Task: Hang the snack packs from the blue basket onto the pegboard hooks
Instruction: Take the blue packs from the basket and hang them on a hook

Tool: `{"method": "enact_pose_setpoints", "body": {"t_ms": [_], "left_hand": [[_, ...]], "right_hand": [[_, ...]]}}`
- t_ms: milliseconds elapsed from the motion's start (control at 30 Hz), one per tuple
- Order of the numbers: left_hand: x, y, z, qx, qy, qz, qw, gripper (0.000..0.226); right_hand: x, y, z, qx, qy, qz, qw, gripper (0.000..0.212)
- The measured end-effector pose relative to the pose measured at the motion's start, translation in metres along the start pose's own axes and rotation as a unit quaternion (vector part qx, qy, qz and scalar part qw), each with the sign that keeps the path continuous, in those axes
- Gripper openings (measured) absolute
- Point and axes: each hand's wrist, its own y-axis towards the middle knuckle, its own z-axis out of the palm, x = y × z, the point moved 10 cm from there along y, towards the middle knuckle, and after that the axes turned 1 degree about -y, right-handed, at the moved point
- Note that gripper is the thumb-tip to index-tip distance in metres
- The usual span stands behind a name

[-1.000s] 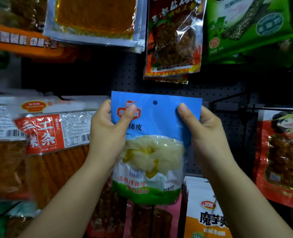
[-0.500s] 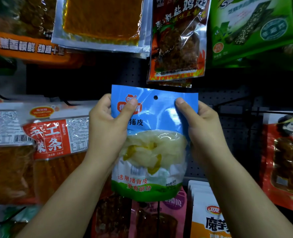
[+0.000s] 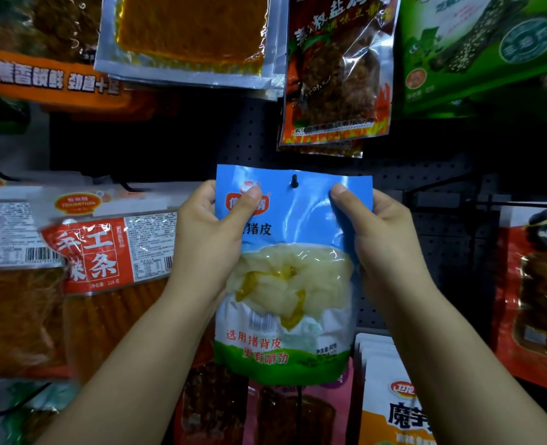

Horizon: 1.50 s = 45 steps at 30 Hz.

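The blue snack pack (image 3: 286,271) hangs upright in the middle of the view, held flat against the dark pegboard (image 3: 243,139), and the tip of a black hook (image 3: 294,180) now pokes through the hole near its top edge; half a second ago that hole showed only as a small dark dot with nothing in it. The pack's top has come closer to the board, and its upper blue panel is creased between the two thumbs where it lay smoother before. Its clear window shows pale strips with yellow bits, above a green band along the bottom.

The left hand (image 3: 208,242) grips the pack's upper left corner, thumb pressed over the red logo on the front and the other fingers curled behind. The right hand (image 3: 384,242) pinches the upper right part the same way, thumb on the front close to the hook, fingers out of sight behind the film. Both grips sit as they did in the earlier frames.

Around it, a red flame-printed pack (image 3: 336,75) hangs just above, a green pack (image 3: 477,49) to the upper right, and a red-labelled pack of orange strips (image 3: 105,252) to the left. A white and orange pack (image 3: 390,396) sits lower right.
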Motion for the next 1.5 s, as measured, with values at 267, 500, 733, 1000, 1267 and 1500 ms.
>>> {"method": "enact_pose_setpoints", "body": {"t_ms": [267,500,733,1000,1267,1500], "left_hand": [[0.035,0.002,0.002,0.011,0.034,-0.036,0.999,0.019],[0.076,-0.006,0.000,0.024,0.061,-0.085,0.994,0.015],[0.113,0.022,0.015,0.007,0.114,-0.109,0.987,0.020],[0.141,0.053,0.030,0.014,0.216,-0.083,0.973,0.046],[0.169,0.038,0.029,0.026,0.200,-0.113,0.973,0.052],[0.185,0.018,0.036,0.040,0.194,-0.157,0.967,0.082]], "right_hand": [[-0.029,0.012,-0.008,-0.034,-0.053,0.030,0.998,0.016],[-0.048,0.011,-0.021,-0.021,-0.096,0.014,0.995,0.018],[-0.086,0.044,-0.034,-0.057,-0.137,0.071,0.986,0.032],[-0.118,0.082,-0.050,-0.126,-0.300,0.096,0.941,0.042],[-0.130,0.070,-0.062,-0.130,-0.353,0.018,0.926,0.035],[-0.190,0.020,-0.053,-0.023,-0.186,0.089,0.978,0.031]]}}
